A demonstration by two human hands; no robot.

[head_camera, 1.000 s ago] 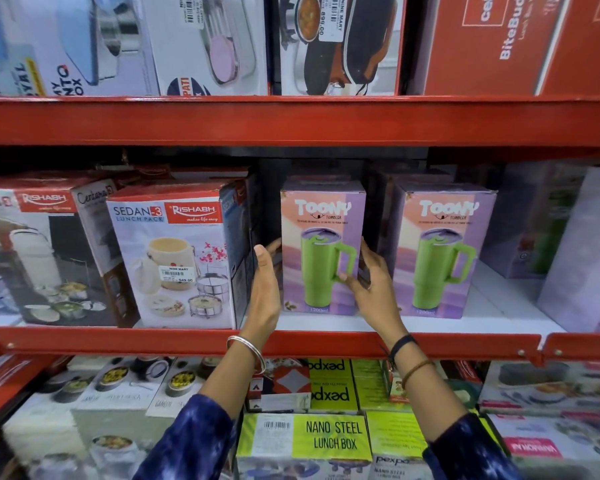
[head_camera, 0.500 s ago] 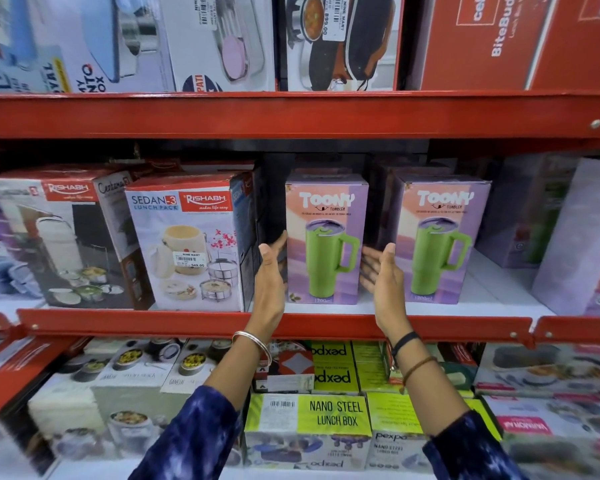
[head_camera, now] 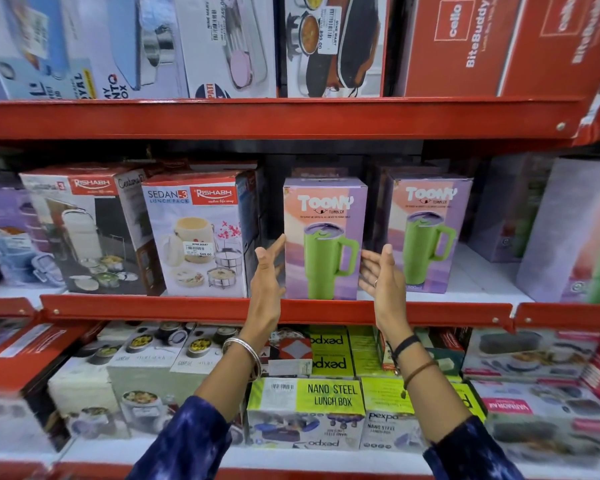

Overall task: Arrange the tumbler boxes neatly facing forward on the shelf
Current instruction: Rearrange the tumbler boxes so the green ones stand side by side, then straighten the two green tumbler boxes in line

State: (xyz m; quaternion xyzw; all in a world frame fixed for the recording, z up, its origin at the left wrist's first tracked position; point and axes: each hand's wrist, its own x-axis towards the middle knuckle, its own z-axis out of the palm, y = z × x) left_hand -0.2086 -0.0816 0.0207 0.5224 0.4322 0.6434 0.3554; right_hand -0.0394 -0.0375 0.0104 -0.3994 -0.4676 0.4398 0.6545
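Two purple Toony tumbler boxes stand upright on the middle shelf (head_camera: 205, 308), each showing a green tumbler on its front. The left tumbler box (head_camera: 324, 216) sits at the shelf's front edge, and the right tumbler box (head_camera: 430, 230) stands a little further back. My left hand (head_camera: 267, 271) is open just left of the left box, palm toward it, apart from it. On that box's other side my right hand (head_camera: 381, 275) is open, fingers spread, in the gap between the two boxes. More purple boxes (head_camera: 568, 230) at the far right are turned sideways.
A Rishabh Sedan-3 lunch pack box (head_camera: 198, 237) stands close to the left of my left hand. Red shelf rails run above and below. Lunch boxes fill the lower shelf (head_camera: 329, 396), and cello boxes (head_camera: 465, 43) sit on the top shelf.
Both hands held the left tumbler box's sides a second ago. They have let go and drawn back toward me with fingers spread. The box stays facing forward.
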